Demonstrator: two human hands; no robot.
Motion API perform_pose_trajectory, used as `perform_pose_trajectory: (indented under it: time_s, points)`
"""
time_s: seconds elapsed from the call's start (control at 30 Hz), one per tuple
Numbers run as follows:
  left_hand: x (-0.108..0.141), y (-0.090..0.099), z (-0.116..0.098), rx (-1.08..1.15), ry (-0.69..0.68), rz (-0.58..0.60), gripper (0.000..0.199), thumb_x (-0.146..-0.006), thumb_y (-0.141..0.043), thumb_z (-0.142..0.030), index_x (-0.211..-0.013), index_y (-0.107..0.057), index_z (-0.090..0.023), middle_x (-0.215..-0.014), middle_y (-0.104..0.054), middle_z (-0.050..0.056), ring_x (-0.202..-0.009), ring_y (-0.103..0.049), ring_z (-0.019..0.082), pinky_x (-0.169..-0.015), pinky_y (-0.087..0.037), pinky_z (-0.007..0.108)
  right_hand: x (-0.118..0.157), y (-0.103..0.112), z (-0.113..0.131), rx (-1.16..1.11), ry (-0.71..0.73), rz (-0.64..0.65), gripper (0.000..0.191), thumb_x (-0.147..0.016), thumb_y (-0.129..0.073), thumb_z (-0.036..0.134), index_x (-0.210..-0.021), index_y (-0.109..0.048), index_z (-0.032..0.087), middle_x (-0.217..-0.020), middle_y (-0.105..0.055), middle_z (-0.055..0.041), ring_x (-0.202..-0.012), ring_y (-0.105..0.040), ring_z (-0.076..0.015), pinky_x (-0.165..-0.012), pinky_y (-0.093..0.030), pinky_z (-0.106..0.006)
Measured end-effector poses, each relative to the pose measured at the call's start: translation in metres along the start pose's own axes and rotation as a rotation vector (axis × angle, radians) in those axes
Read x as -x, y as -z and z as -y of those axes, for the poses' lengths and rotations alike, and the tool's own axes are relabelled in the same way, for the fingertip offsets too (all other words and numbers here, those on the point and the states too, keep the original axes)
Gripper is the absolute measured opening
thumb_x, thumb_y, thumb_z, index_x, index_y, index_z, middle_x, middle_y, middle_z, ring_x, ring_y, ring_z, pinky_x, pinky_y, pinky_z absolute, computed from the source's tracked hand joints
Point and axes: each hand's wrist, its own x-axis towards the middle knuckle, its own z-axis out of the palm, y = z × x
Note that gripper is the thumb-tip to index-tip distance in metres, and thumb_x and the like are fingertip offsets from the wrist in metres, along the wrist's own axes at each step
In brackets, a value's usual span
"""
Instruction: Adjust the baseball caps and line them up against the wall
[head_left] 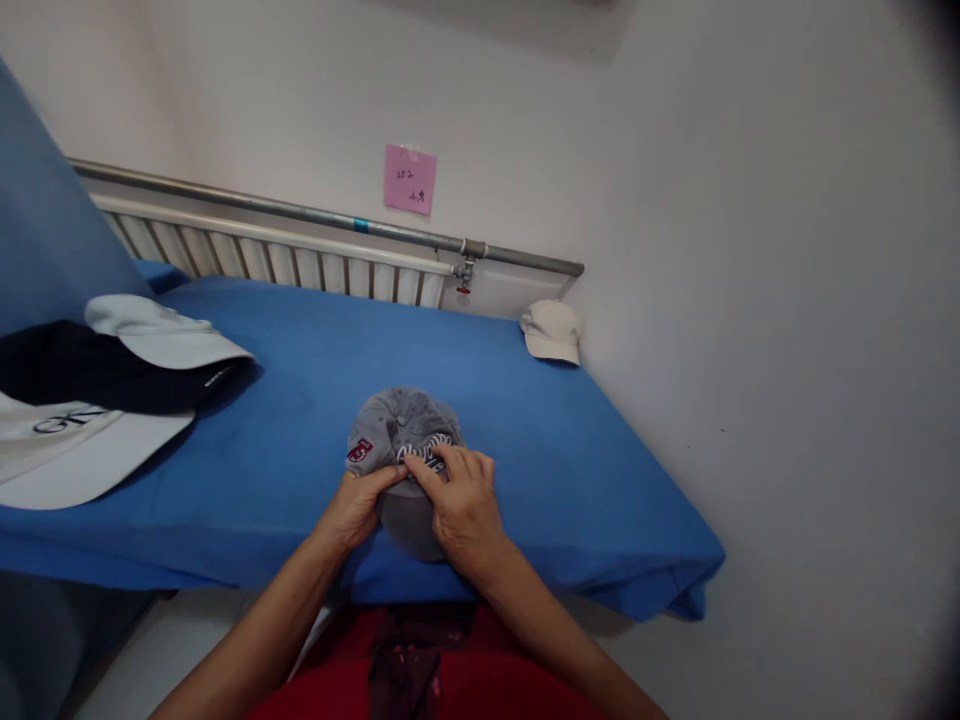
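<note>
A grey baseball cap (401, 415) with white script lettering and a red patch on its side lies near the front edge of the blue-covered table, brim toward me. My left hand (361, 508) grips its left side where crown meets brim, thumb on top and the other fingers hidden beneath. From the right, my right hand (466, 505) holds the cap's front, with its thumb and fingertips pressed on the fabric around the lettering. Part of the lettering and the brim's right side are covered by this hand.
At left, a pale cap (169, 330), a dark navy cap (82, 370) and a white cap (90, 460) overlap. A beige cap (551, 330) sits at the far right corner of the blue cloth (300, 400). Behind are a radiator (300, 265) and a metal pipe (262, 208).
</note>
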Motion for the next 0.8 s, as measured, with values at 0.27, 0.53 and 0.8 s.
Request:
perform_pose_trajectory:
  time_s: [0.27, 0.53, 0.8]
  points:
    - [-0.0011, 0.0024, 0.0011, -0.028, -0.01, 0.01, 0.035, -0.052, -0.082, -0.011, -0.087, -0.075, -0.015, -0.086, -0.078, 0.004, -0.076, -0.072, 0.021, -0.075, -0.056, 0.028, 0.0014, 0.0003, -0.0002, -0.009, -0.001, 0.009, 0.045, -0.089, -0.049, 0.009, -0.127, -0.061, 0.029, -0.119, -0.058, -0.0102, -0.107, -0.049, -0.0243, -0.089, -0.033, -0.04]
    - [-0.0008, 0.0029, 0.0015, -0.044, -0.006, 0.012, 0.036, -0.053, -0.082, -0.013, -0.088, -0.075, -0.015, -0.084, -0.078, 0.005, -0.076, -0.072, 0.022, -0.073, -0.056, 0.029, 0.0019, 0.0011, -0.0007, -0.003, 0.002, 0.026, 0.043, -0.089, -0.05, 0.011, -0.127, -0.061, 0.029, -0.119, -0.059, -0.0103, -0.107, -0.049, -0.0244, -0.09, -0.033, -0.041]
    - [0.0003, 0.0015, 0.0007, -0.059, -0.001, -0.016, 0.035, -0.052, -0.082, -0.013, -0.086, -0.074, -0.013, -0.082, -0.078, 0.006, -0.075, -0.072, 0.024, -0.073, -0.055, 0.031, 0.0012, 0.0015, 0.0, -0.007, 0.006, 0.025, 0.042, -0.088, -0.051, 0.01, -0.124, -0.063, 0.027, -0.117, -0.059, -0.0106, -0.106, -0.049, -0.0245, -0.09, -0.034, -0.04]
